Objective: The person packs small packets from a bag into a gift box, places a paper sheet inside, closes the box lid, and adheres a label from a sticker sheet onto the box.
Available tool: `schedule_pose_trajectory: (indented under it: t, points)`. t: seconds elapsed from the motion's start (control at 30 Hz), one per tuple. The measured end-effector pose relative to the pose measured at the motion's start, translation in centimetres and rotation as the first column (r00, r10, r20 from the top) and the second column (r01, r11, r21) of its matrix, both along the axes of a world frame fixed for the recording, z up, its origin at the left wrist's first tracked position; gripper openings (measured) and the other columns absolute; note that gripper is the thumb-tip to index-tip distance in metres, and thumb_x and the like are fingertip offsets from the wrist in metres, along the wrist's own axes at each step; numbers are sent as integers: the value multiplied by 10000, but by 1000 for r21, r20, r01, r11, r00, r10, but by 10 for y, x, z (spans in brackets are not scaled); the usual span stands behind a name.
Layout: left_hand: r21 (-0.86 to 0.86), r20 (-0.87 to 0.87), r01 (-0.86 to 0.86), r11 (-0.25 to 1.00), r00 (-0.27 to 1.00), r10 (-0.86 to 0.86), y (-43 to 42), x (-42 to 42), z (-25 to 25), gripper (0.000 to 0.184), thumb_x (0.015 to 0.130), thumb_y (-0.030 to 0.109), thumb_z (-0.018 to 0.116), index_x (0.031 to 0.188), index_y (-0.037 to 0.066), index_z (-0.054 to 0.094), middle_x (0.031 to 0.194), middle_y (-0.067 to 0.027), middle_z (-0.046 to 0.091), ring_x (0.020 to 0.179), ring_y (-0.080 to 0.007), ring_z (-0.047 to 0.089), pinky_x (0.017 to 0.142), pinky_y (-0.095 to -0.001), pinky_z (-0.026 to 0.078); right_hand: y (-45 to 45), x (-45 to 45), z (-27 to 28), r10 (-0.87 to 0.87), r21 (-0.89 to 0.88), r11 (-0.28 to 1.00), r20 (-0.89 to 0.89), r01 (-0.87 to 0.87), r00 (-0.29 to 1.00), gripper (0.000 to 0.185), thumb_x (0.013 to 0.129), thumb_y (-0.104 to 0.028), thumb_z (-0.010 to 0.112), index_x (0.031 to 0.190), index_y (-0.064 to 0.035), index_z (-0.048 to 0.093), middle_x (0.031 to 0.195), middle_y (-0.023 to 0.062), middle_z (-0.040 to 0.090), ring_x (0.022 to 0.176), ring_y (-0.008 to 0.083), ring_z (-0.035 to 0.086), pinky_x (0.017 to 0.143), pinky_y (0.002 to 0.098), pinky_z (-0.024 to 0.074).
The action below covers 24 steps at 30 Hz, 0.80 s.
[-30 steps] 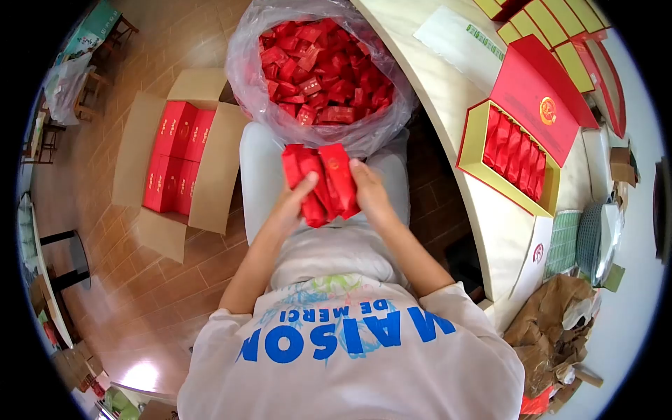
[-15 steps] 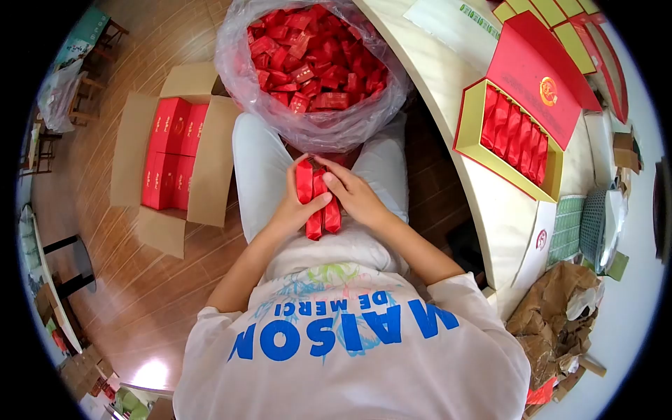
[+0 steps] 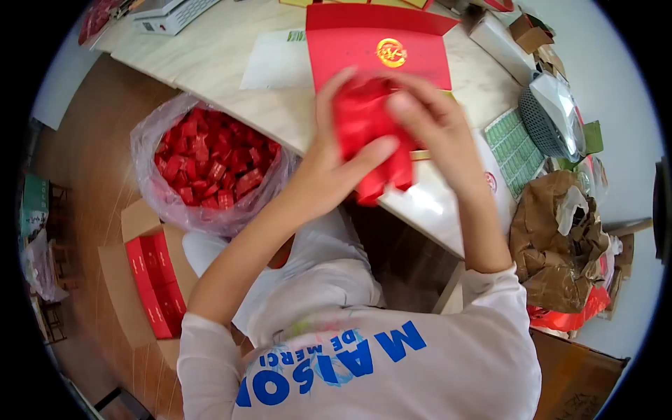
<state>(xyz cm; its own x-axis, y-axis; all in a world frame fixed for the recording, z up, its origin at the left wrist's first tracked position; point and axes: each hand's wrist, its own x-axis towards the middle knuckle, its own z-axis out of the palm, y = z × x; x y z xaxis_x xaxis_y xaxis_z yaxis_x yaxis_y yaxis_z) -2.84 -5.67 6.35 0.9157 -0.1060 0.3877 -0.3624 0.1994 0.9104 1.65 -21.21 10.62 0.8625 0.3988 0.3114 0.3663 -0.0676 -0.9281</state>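
Observation:
My left hand (image 3: 334, 157) and my right hand (image 3: 441, 126) are closed around several red foil packets (image 3: 372, 126), pressed side by side and slightly blurred by motion. They hold them raised over the table edge, in front of an open red gift box (image 3: 350, 42). The box's lid stands up behind my fingers with a round gold emblem on it. My hands and the packets hide most of the box's inside.
A clear plastic bag (image 3: 143, 164) full of small red packets stands left of my knees. Beyond it, a cardboard carton (image 3: 115, 280) holds red boxes. The pale table (image 3: 210, 59) also bears a green-patterned sheet (image 3: 514, 147) and a grey basket (image 3: 542, 119); crumpled brown paper (image 3: 556, 238) lies at the right.
Both hands have lifted the red packets from my lap up and across to the gift box. My body and view have turned right towards the table.

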Motion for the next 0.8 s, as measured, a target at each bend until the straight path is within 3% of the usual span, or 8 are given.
schedule_pose_trajectory:
  t: [0.07, 0.13, 0.2, 0.3, 0.4, 0.5, 0.63, 0.8]
  points:
    - [170, 126, -28, 985, 992, 7, -42, 50, 1, 817, 851, 354, 662, 1416, 58, 151, 1376, -229, 254, 1293, -332, 345, 1055, -404, 334, -40, 16, 15, -223, -32, 974, 27, 224, 974, 368, 912, -259, 610, 1187, -15, 610, 1036, 58, 655, 928, 96, 584, 801, 233, 469]
    - [157, 211, 24, 987, 976, -58, -83, 86, 7, 809, 853, 385, 648, 1403, 49, 160, 1359, -240, 269, 1301, -363, 329, 1059, -415, 320, -79, 40, 15, -364, 6, 931, -53, 365, 930, 377, 912, -276, 609, 1188, -19, 614, 1054, 65, 654, 954, 101, 587, 844, 242, 460]
    - [223, 243, -5, 975, 969, -51, -113, 116, 2, 780, 866, 406, 620, 1391, 44, 171, 1343, -252, 280, 1280, -393, 339, 1050, -426, 327, -108, 62, 6, -384, 102, 910, -159, 401, 910, 389, 916, -292, 603, 1183, -8, 616, 1044, 60, 656, 937, 100, 587, 828, 244, 464]
    - [302, 248, -109, 947, 968, 32, -140, 146, -21, 751, 875, 431, 592, 1382, 43, 197, 1312, -256, 310, 1230, -409, 368, 1023, -442, 347, -132, 93, -21, -416, 73, 897, -197, 436, 888, 403, 918, -310, 599, 1166, 6, 622, 1035, 60, 658, 927, 104, 581, 838, 243, 451]
    - [560, 318, -352, 750, 927, 198, -139, 153, -47, 755, 858, 532, 550, 1330, -1, 298, 1210, -236, 421, 1138, -382, 420, 974, -453, 344, -134, 107, -43, -427, -27, 902, -212, 431, 879, 401, 915, -334, 597, 1123, 6, 643, 997, 51, 659, 912, 103, 572, 839, 235, 436]
    - [710, 345, -379, 593, 922, 176, -127, 149, -51, 742, 848, 561, 540, 1232, -58, 401, 1149, -226, 467, 1092, -362, 437, 940, -450, 345, -127, 106, -55, -404, -104, 914, -298, 391, 865, 404, 910, -378, 585, 1014, 3, 666, 920, 29, 647, 834, 85, 548, 774, 224, 438]
    - [627, 436, -482, 612, 868, 237, -120, 158, -57, 504, 850, 454, 564, 953, -39, 539, 985, -174, 542, 956, -325, 477, 862, -424, 367, -121, 102, -51, -454, -297, 868, -149, 398, 878, 443, 921, -410, 554, 984, 16, 657, 807, 28, 635, 741, 78, 510, 692, 229, 429]
    - [610, 394, -462, 644, 882, 260, -118, 158, -57, 419, 864, 411, 553, 944, 1, 586, 918, -142, 584, 917, -309, 496, 853, -421, 377, -123, 110, -60, -452, -473, 778, 38, 414, 891, 466, 944, -435, 487, 990, 1, 642, 691, 111, 608, 653, 168, 534, 665, 303, 449]
